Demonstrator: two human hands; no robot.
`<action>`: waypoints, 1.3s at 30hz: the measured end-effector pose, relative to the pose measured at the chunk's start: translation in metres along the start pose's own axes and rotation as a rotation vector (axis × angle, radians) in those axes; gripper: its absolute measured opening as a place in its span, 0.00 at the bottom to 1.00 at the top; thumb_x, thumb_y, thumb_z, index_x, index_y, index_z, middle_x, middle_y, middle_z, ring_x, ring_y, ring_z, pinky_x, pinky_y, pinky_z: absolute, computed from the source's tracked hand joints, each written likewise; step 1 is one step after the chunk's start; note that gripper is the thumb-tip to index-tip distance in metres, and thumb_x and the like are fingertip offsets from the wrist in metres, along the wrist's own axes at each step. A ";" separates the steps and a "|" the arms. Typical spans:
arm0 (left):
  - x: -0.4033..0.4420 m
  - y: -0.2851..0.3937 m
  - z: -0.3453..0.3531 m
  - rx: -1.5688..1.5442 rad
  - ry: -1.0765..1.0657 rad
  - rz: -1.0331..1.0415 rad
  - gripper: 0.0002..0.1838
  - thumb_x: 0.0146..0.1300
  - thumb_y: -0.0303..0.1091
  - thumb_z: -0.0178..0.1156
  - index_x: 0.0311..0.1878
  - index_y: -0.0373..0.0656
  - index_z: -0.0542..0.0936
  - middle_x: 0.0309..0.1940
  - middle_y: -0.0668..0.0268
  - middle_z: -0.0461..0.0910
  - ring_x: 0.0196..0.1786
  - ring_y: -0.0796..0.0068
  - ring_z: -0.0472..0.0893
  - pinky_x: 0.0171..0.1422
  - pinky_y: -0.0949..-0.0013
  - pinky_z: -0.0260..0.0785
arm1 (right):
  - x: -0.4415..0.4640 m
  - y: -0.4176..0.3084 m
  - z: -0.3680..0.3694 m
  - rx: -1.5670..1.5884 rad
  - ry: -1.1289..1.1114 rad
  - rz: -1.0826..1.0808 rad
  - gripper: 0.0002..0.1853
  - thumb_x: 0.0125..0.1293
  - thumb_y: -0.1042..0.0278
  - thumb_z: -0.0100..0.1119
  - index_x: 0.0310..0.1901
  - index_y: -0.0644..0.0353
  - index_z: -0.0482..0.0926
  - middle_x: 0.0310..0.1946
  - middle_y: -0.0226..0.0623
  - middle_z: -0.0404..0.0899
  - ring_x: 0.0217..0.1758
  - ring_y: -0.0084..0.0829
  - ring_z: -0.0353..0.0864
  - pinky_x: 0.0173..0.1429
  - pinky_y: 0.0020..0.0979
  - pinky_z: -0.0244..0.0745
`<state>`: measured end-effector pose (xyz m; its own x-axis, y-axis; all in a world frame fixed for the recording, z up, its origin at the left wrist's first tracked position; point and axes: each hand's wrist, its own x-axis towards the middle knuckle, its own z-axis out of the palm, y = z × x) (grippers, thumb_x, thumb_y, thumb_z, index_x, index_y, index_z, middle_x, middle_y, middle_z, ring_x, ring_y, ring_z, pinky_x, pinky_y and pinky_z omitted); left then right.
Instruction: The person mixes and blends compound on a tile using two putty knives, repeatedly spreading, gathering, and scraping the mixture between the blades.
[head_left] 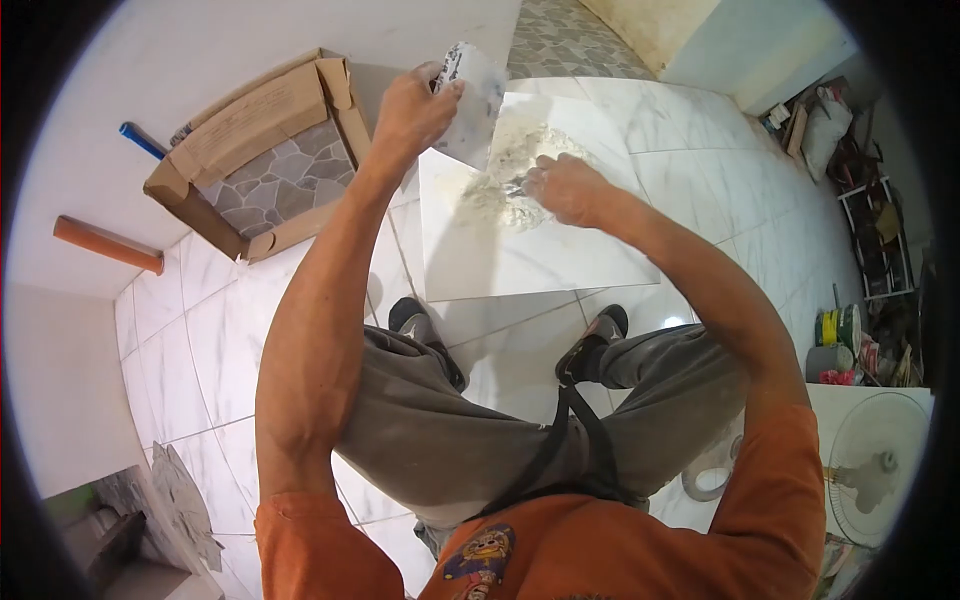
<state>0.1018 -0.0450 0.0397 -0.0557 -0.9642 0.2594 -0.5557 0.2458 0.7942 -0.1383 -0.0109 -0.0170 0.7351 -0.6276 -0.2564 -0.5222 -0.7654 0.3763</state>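
A flat, pale plate (473,118) smeared with white compound, with a thick dark-flecked edge, is gripped in my left hand (415,112). It is tilted over the far left edge of a white board (540,268) on the floor. On that board lies a spread heap of off-white powder or paste (520,212). My right hand (568,190) is at the heap, fingers closed around something small and greyish that I cannot make out; its tip meets the heap.
Left of the board, an opened cardboard box (250,130) holds stone-patterned tiles (280,180). An orange pipe (108,245) and a blue pipe (142,140) stand by the wall. At right are a white rack (885,240), wire spools (838,328) and a fan (880,468).
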 end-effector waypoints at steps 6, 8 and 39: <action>0.003 -0.008 0.004 -0.046 0.004 0.028 0.18 0.62 0.40 0.59 0.47 0.35 0.81 0.24 0.54 0.81 0.28 0.60 0.80 0.40 0.61 0.72 | -0.009 0.006 -0.033 -0.038 0.188 0.051 0.08 0.62 0.71 0.54 0.40 0.57 0.81 0.43 0.32 0.81 0.54 0.34 0.76 0.51 0.40 0.73; 0.004 -0.006 0.002 -0.050 -0.007 0.024 0.18 0.62 0.40 0.58 0.47 0.35 0.81 0.24 0.54 0.81 0.29 0.60 0.81 0.40 0.61 0.72 | -0.004 -0.010 -0.020 -0.058 0.184 0.050 0.08 0.61 0.72 0.55 0.40 0.56 0.81 0.44 0.33 0.81 0.53 0.34 0.76 0.51 0.39 0.73; 0.002 -0.008 -0.006 -0.101 0.041 -0.007 0.19 0.61 0.38 0.59 0.48 0.33 0.81 0.26 0.51 0.81 0.30 0.60 0.80 0.41 0.61 0.72 | 0.006 0.033 -0.020 0.082 -0.082 0.013 0.16 0.53 0.79 0.53 0.44 0.58 0.81 0.44 0.33 0.80 0.53 0.37 0.76 0.52 0.40 0.75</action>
<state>0.1113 -0.0482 0.0367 -0.0171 -0.9616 0.2738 -0.4695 0.2495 0.8469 -0.1425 -0.0366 0.0115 0.6918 -0.6447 -0.3252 -0.5678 -0.7640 0.3065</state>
